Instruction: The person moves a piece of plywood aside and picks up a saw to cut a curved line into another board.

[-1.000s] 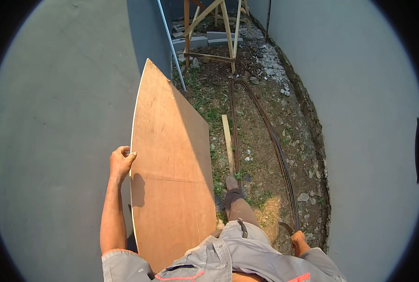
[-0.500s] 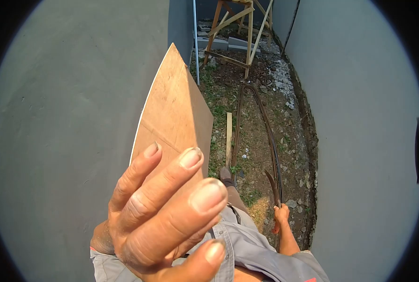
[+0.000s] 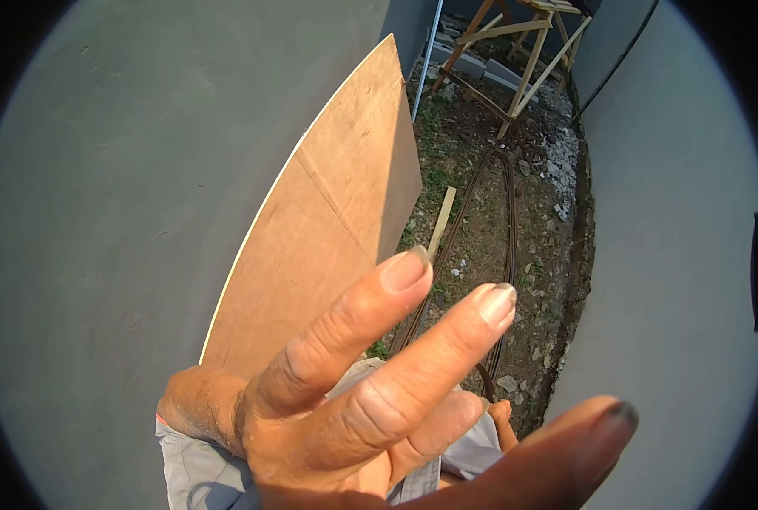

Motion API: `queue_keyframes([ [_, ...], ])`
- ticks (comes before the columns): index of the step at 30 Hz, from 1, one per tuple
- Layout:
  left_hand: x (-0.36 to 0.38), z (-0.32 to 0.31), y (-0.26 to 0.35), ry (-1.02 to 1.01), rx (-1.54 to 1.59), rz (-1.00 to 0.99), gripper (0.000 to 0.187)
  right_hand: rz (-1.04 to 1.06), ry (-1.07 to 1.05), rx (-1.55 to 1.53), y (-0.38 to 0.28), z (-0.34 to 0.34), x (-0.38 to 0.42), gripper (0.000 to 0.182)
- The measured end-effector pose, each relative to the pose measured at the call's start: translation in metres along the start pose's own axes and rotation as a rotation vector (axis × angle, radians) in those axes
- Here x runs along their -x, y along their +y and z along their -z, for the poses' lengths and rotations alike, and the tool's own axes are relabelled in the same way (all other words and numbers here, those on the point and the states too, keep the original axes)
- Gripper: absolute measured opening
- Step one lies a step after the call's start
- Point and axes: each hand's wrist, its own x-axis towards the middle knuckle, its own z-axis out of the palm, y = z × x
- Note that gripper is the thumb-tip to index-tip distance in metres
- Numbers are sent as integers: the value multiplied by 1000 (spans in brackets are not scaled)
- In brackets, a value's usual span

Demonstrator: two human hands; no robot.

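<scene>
The board [image 3: 336,195] stands on edge, tilted, beside the left wall [image 3: 141,204]; contact with the wall cannot be determined. The left hand [image 3: 370,416] is raised close to the camera, in front of the board's lower part, with its fingers apart. Contact between the left wrist and the board cannot be determined. The right hand [image 3: 501,415] is low, partly hidden behind the left hand, at the lower end of a curved blade [image 3: 487,382]. The state of its fingers cannot be determined.

A wood strip [image 3: 442,221] lies on the ground beside the bent bars [image 3: 511,212], which form a narrow loop. Beyond the loop is a wooden stand [image 3: 525,81], with blocks [image 3: 501,75] behind it. White rubble [image 3: 560,161] lies near the base of the right wall [image 3: 676,221].
</scene>
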Motion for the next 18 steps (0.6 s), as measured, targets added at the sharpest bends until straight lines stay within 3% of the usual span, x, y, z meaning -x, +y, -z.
queue_keyframes([
  [2,-8,-16,7,2,44,92,24,-4,-84,72,17,13,-11,38],
  [3,-15,-24,-2,-110,36,-50,22,53,-51,32,24,21,-15,36],
  [6,-16,-100,-12,87,221,-201,22,7,-62,-25,27,62,-27,35],
  [8,-7,-130,-37,-75,226,-247,35,84,4,-80,42,71,-46,36],
  [9,3,-138,-56,-222,217,-243,43,24,-13,-152,40,82,-51,38],
  [12,74,-169,-108,-616,202,215,47,-31,-197,-325,41,95,-75,26],
  [14,152,-185,-143,-910,189,706,52,-27,-229,-363,41,92,-76,24],
  [16,263,-191,-166,-999,168,968,58,-17,-260,-395,36,92,-69,23],
  [18,361,-178,-155,-1039,169,1185,62,-91,-159,-459,4,102,-31,23],
])
